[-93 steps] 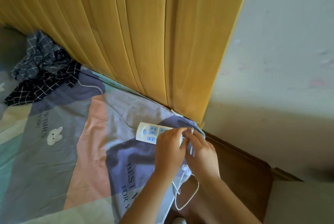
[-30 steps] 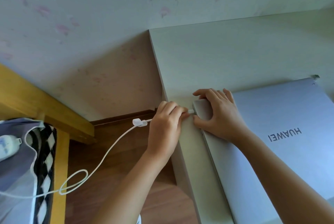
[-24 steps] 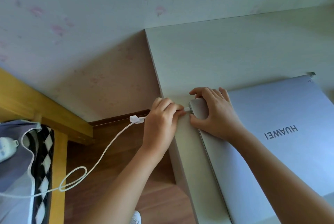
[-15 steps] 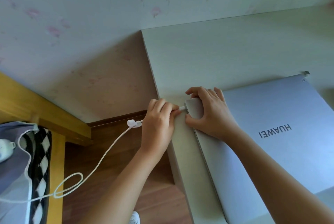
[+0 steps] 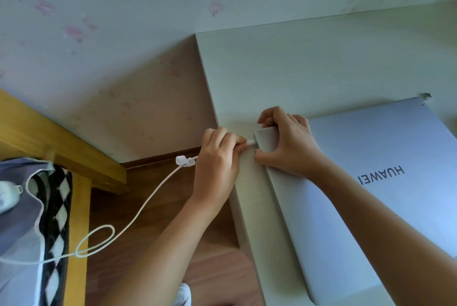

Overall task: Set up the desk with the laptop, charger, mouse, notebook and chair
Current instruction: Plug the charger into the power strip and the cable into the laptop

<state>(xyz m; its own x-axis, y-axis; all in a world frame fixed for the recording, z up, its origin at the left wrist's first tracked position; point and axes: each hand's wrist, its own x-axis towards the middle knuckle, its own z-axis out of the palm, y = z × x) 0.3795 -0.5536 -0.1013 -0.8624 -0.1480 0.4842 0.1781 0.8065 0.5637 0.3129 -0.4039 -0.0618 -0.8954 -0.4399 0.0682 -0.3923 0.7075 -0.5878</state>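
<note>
Laptop (image 5: 371, 194) sits closed on the desk (image 5: 296, 70). Left hand (image 5: 217, 162) pinches the charger plug (image 5: 250, 142) at its port, right hand (image 5: 289, 142) clamps the corner. Mouse, notebook, chair: none in view, probably all 3 left.

Your left hand (image 5: 217, 157) is curling into a loose fist, its fingertips (image 5: 241, 145) pinching together and pointing right. Your right hand (image 5: 288, 142) is arching palm down, fingers bent and thumb tucked under. Both forearms are reaching forward from the lower frame, bare.
</note>
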